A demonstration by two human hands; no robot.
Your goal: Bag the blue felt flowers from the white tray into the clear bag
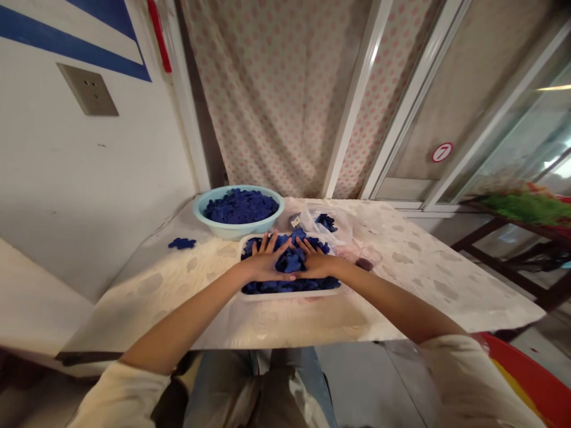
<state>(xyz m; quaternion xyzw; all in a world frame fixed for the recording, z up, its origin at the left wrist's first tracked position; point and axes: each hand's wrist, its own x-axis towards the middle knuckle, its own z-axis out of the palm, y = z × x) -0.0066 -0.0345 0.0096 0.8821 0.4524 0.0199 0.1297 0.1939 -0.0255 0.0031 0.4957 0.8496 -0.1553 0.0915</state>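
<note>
The left hand and right hand lie open, fingers spread, flat on a heap of dark blue felt flower shapes in a white tray on the desk. More shapes fill a pale blue plastic basin behind it, and a single shape lies apart on the desk.

A cream curtain with pink dots hangs at top centre, beside a white-framed door bearing a round red-and-white "7" sticker. A beige rectangular socket plate sits on the wall upper left. At right, a dark wooden stand holds green leafy material.
</note>
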